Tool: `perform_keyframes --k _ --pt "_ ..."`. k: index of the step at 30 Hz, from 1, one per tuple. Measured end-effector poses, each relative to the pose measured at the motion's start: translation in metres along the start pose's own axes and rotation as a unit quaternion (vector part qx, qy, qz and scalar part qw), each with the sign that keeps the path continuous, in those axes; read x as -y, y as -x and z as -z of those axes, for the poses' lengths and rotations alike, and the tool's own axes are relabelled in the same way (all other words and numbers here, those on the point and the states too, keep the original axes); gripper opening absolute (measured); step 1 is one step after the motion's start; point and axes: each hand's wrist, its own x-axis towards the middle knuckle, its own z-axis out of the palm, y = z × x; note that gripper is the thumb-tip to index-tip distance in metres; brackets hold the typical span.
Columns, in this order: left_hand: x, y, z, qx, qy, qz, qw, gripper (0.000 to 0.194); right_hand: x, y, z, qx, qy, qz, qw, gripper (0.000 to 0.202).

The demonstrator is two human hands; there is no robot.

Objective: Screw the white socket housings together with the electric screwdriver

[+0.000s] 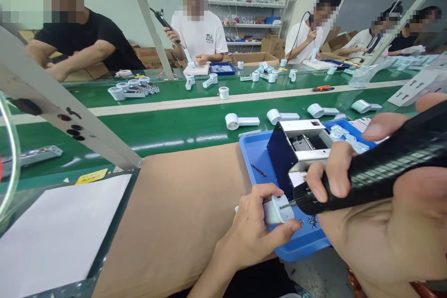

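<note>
My left hand (249,226) is closed around a small white plastic housing (273,210), thumb below and fingers over its top. In my right hand (370,195) is a black electric screwdriver (380,163), lying almost level and pointing left. Its thin bit meets the end face of the housing; whether a screw sits at the tip I cannot tell. Just beyond both hands, a box-shaped metal device (302,144) with dark sides stands in a blue tray (256,149). Loose screws (312,221) lie in the tray below the screwdriver.
Brown cardboard (188,195) covers the bench to the left, beside a white paper sheet (66,228). A slanted metal post (70,107) rises at left. White handled parts (240,121) line the green conveyor (174,130). Several co-workers sit across it, one person (199,32) holding a tool.
</note>
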Motion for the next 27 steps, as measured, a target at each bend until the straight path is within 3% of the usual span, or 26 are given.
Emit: perform_keyframes --k 4,9,12,15,18,22,25,27 --pt "0.005 -0.001 0.001 -0.006 -0.001 -0.023 1.000 0.047 0.008 -0.011 0.011 -0.009 -0.036 0.004 0.999 0.044" --pt "0.010 0.000 0.003 -0.022 0.040 -0.070 0.997 0.042 -0.003 -0.038 0.057 0.059 0.081 0.100 0.990 0.035" --pt "0.003 -0.001 0.006 -0.027 0.043 -0.038 0.998 0.050 -0.027 -0.047 0.084 0.065 0.117 0.150 0.980 0.041" --pt "-0.009 -0.006 0.009 0.014 0.053 0.012 0.998 0.048 -0.049 -0.047 0.101 0.063 0.112 0.147 0.981 0.029" --pt "-0.017 -0.011 0.010 0.033 0.068 0.042 0.996 0.047 -0.056 -0.044 0.111 0.070 0.109 0.131 0.983 0.024" --pt "-0.018 -0.012 0.010 0.023 0.068 0.052 0.996 0.051 -0.036 -0.037 0.102 0.075 0.110 0.110 0.985 0.033" --pt "-0.016 -0.010 0.010 0.023 0.064 0.051 0.996 0.053 -0.006 -0.033 0.070 0.035 0.100 0.098 0.990 0.037" --pt "-0.015 -0.009 0.011 0.015 0.054 0.045 0.997 0.054 0.012 -0.030 0.042 -0.019 0.091 0.052 0.994 0.035"
